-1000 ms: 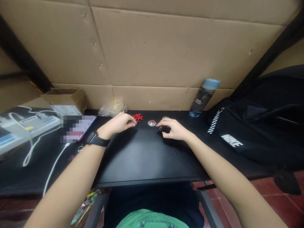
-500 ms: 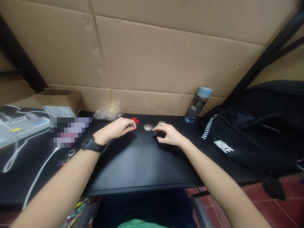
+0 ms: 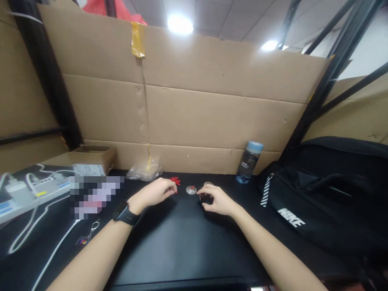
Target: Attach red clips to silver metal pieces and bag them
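My left hand (image 3: 160, 190) is closed in a pinch at the near edge of a small pile of red pieces (image 3: 175, 181). A bit of red shows at its fingertips. Right of it lies a small clear round dish (image 3: 191, 190) with some red in it. My right hand (image 3: 220, 199) curves its thumb and fingers around another small round dish (image 3: 201, 198), which looks dark against the table and is partly hidden by the fingers. Just behind the right hand, the rim of a further clear round dish (image 3: 208, 184) shows.
A water bottle (image 3: 249, 162) stands at the back right, beside a black bag (image 3: 309, 202). Clear plastic packaging (image 3: 145, 169) and a cardboard box (image 3: 93, 157) are at the back left. A power strip (image 3: 39, 194), a white cable (image 3: 57, 250) and a keyring (image 3: 91, 232) lie left.
The head view has tilted up, so the scene sits lower and ceiling lights show. Both hands stay at nearly the same places by the red pile and the dishes.
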The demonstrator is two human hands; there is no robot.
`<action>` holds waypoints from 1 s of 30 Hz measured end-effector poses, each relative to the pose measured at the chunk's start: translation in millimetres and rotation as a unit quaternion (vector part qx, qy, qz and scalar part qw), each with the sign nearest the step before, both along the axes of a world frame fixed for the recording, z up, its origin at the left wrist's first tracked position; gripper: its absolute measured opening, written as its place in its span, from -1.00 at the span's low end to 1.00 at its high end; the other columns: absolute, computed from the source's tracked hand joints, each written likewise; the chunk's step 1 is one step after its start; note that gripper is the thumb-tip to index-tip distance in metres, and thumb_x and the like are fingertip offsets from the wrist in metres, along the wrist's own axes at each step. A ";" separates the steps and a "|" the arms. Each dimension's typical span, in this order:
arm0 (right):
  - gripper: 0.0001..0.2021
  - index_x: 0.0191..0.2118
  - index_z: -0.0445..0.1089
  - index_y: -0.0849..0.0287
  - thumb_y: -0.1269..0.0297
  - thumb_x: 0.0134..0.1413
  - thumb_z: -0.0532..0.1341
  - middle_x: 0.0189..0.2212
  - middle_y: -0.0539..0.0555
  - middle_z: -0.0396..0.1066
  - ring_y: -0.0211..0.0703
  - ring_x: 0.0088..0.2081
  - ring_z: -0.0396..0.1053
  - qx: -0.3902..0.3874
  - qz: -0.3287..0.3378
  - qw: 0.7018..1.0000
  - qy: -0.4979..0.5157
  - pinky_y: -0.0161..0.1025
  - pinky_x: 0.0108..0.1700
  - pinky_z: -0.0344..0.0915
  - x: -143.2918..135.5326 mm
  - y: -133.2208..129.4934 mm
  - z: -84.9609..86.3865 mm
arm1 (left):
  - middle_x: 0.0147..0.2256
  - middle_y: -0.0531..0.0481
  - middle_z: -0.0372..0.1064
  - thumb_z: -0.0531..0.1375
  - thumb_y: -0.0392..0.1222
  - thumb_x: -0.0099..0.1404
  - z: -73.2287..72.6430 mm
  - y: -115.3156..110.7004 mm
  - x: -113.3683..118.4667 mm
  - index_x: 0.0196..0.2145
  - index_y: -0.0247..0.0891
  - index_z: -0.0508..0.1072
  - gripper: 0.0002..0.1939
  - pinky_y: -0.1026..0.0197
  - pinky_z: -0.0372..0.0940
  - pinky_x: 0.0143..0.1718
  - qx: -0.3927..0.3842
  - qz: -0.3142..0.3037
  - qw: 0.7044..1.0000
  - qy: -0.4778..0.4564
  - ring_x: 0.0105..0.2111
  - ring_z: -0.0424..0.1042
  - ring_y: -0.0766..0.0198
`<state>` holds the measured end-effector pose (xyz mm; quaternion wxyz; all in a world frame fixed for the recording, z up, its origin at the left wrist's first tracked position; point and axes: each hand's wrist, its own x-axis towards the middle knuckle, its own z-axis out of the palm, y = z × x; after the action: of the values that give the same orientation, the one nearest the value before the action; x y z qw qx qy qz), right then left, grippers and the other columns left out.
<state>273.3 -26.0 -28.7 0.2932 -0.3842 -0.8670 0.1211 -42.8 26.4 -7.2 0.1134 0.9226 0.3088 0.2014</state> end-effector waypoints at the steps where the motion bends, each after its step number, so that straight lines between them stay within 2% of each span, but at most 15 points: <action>1: -0.56 0.00 0.52 0.09 0.44 -0.08 0.36 -0.16 0.09 0.43 -0.10 -0.15 0.42 -0.002 0.000 1.000 0.000 -0.13 0.00 0.37 -0.2 -0.2 -0.1 | -0.29 -0.04 0.54 0.14 -0.23 0.40 -0.2 -0.3 0.1 -0.20 -0.20 0.55 -0.83 0.26 0.29 -0.23 -0.004 0.002 1.000 0.000 -0.32 0.49 0.24; 12: -0.54 0.00 0.52 -0.02 0.42 -0.11 0.35 -0.17 0.06 0.47 -0.04 -0.15 0.45 -0.029 -0.021 0.999 0.013 -0.13 -0.07 0.40 -2.8 -2.6 0.2 | -0.36 0.01 0.54 0.13 -0.34 0.31 -2.2 -4.4 3.4 -0.26 -0.20 0.55 -0.81 0.27 0.26 -0.28 -0.014 0.017 1.000 0.009 -0.36 0.50 0.24; 21: -0.55 -0.02 0.53 -0.01 0.42 -0.11 0.33 -0.16 0.06 0.47 -0.04 -0.15 0.45 -0.038 -0.025 0.999 0.017 -0.15 -0.09 0.41 -3.7 -4.1 1.5 | -0.40 0.01 0.53 0.11 -0.38 0.26 -7.1 -1.9 3.0 -0.29 -0.21 0.56 -0.78 0.30 0.26 -0.34 -0.016 0.004 1.000 0.008 -0.42 0.48 0.27; 30: -0.55 -0.02 0.53 -0.02 0.42 -0.11 0.34 -0.19 0.05 0.47 -0.07 -0.19 0.44 -0.034 -0.027 0.999 0.009 -0.16 -0.09 0.40 -3.1 -3.3 1.2 | -0.38 0.00 0.56 0.10 -0.38 0.26 -8.8 -1.8 4.6 -0.28 -0.19 0.58 -0.74 0.29 0.28 -0.30 -0.003 -0.001 1.000 0.030 -0.40 0.51 0.26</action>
<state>270.2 -29.3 -27.5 0.2906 -0.4164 -0.8490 0.1461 -38.2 24.7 -15.9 0.1075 0.9282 0.3115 0.1726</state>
